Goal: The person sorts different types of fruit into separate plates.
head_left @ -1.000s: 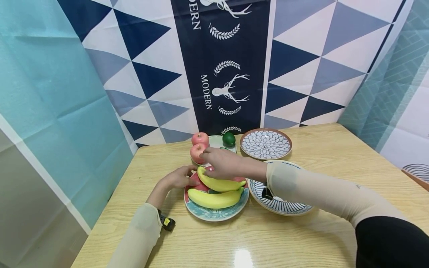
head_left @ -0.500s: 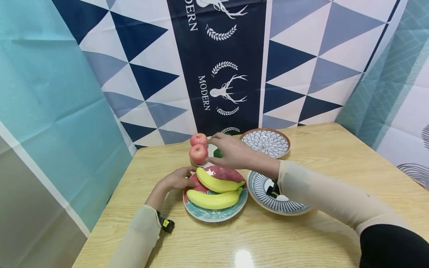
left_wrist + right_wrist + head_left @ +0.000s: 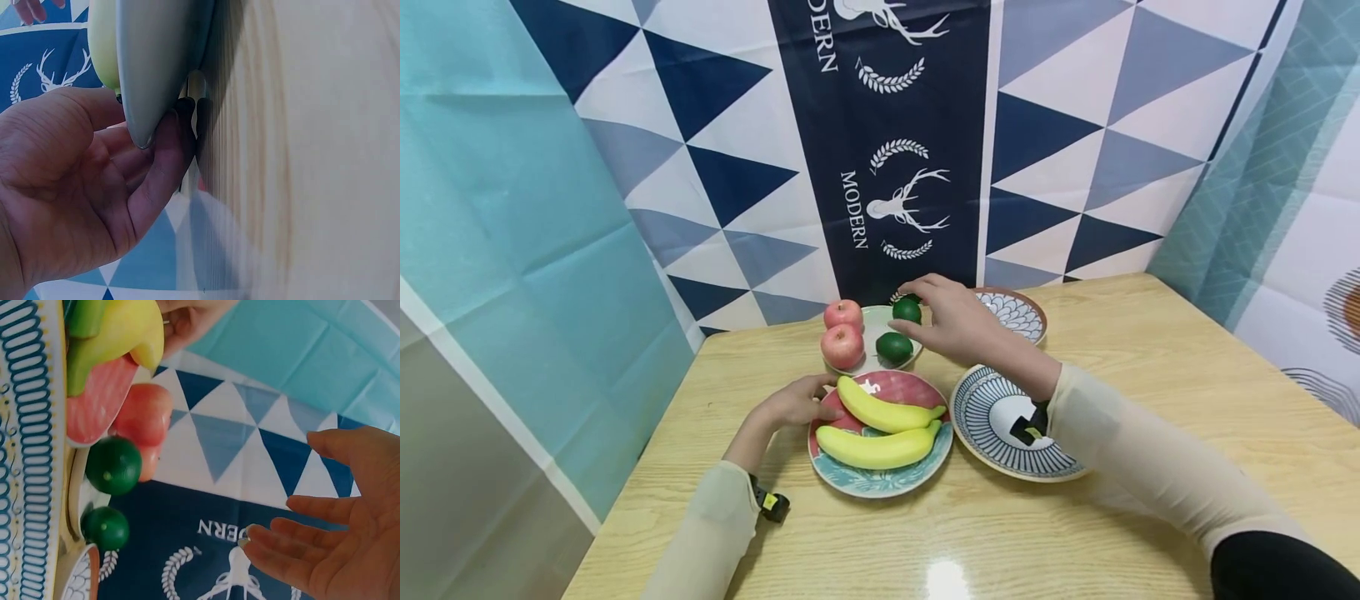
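Observation:
My left hand (image 3: 793, 404) grips the left rim of a red-and-teal plate (image 3: 880, 485), thumb over the edge and fingertips (image 3: 165, 134) under it. Two yellow bananas (image 3: 880, 448) lie side by side on this plate. Behind it, a small pale plate (image 3: 878, 318) carries two pink-red apples (image 3: 842, 346) and two dark green, lime-like fruits (image 3: 895, 347). My right hand (image 3: 958, 325) is raised just right of the green fruits, overlapping the rear one's edge in the head view. Its fingers (image 3: 281, 559) are spread and hold nothing in the right wrist view.
A blue-and-white striped dish (image 3: 981, 417) stands right of the banana plate, beneath my right forearm. Behind my right hand sits a brown-rimmed plate (image 3: 1037, 327) with a petal pattern. A patterned cloth (image 3: 910, 108) hangs along the table's back edge.
My right hand has moved from above the bananas back and to the right, past the green fruits, uncovering them and the apples. My left hand has stayed at the plate's rim.

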Available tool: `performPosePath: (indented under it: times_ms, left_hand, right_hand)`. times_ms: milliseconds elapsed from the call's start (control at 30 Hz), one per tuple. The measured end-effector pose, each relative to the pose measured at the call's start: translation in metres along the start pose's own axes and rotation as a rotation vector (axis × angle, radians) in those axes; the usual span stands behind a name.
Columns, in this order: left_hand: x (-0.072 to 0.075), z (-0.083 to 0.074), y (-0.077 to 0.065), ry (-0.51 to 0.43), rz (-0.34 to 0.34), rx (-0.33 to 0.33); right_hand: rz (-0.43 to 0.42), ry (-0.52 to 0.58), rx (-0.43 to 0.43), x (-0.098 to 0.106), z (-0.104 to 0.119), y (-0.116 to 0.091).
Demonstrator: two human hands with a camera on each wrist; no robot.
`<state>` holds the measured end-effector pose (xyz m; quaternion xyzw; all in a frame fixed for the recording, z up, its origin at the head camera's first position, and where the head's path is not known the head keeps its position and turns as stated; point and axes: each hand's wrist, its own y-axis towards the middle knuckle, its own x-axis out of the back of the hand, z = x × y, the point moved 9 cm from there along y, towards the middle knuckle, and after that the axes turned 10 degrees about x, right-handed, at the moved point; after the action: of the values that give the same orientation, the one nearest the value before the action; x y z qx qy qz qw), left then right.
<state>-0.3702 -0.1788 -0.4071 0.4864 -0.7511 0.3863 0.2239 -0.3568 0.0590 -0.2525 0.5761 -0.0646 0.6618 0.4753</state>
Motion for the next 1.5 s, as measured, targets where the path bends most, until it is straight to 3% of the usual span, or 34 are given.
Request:
performPosePath:
  times_ms: [533, 800, 1500]
  left_hand:
    - [0.0, 0.002, -0.002, -0.02, -0.001, 0.006]
    - [-0.002, 0.001, -0.001, -0.009, 0.004, 0.012]
    - [-0.001, 0.001, -0.002, 0.003, 0.001, 0.015]
  right_hand:
    - [-0.109, 0.027, -0.014, 0.023, -0.026, -0.012]
    - [-0.117, 0.019, -0.017, 0.027, -0.035, -0.015]
    - [-0.065, 0.045, -0.136, 0.039, -0.063, -0.022]
